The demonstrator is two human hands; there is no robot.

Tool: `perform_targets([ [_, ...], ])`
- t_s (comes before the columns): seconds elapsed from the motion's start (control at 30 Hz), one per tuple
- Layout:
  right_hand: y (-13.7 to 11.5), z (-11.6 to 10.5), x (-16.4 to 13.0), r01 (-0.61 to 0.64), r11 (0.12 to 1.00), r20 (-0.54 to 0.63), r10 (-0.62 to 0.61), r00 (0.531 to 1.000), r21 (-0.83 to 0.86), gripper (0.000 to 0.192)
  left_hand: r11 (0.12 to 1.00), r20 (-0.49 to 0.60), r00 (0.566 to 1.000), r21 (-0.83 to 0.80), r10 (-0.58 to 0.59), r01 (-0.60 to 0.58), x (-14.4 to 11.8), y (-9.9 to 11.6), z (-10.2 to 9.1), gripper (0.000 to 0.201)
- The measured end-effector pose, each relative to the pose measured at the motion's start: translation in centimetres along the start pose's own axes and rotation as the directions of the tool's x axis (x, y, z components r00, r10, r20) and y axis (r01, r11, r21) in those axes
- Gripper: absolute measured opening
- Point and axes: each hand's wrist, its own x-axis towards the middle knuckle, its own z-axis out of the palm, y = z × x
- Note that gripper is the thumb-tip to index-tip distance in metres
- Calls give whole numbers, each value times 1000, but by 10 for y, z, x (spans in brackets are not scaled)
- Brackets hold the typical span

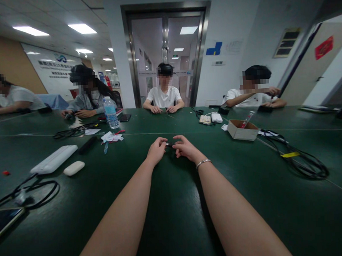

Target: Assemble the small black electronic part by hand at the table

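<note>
Both of my hands meet over the green table [170,205], a little beyond its middle. Between them is a small black object with a pale, silvery end [169,144], too small for me to name its kind. My left hand [156,151] pinches its left end between thumb and fingers. From the other side, my right hand [187,148] grips the dark end, with its fingers curled. A silver bangle [203,163] circles my right wrist. The fingers partly hide the object.
Left lie a white case [54,159], a white oval item [74,168], black cables [44,193] and a phone [5,221]. A water bottle [111,113] stands farther back. Rightward are an open box [242,133] and coiled cable [303,164]. Several people sit around the table.
</note>
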Motion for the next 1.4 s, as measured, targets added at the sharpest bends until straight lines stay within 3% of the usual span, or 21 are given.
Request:
perform_targets([
  [0.3,3,-2,3,2,1000,-4,-2,1000,7,31,1000,1,1000,15,-4,4,0,0,0,23],
  [0.43,3,-2,3,-35,999,-1,35,999,-18,23,1000,7,1000,10,5,-5,0,-1,0,23],
  [0.53,2,-2,3,-4,1000,15,4,1000,-13,28,1000,9,1000,11,1,-1,0,-1,0,23],
  [0.67,1,-1,2,-40,999,5,40,999,-13,19,1000,9,1000,14,-8,8,0,1,-1,23],
  [0.8,-1,0,0,-26,1000,5,26,1000,-11,26,1000,1,1000,13,-14,14,-1,3,-1,23],
  [0.9,-2,1,-1,-41,999,9,41,999,-17,17,1000,-2,1000,7,-4,4,-1,2,0,23],
  [1.07,-2,0,-2,-2,999,27,3,1000,-38,27,1000,-2,1000,14,3,-3,-1,0,0,23],
  [1.23,2,-2,1,30,999,70,-27,997,-36,26,996,13,998,66,56,-57,-2,1,-3,25],
  [1.4,3,-3,2,38,999,84,-35,996,-31,22,996,18,1000,84,24,-25,-2,3,-4,33],
])
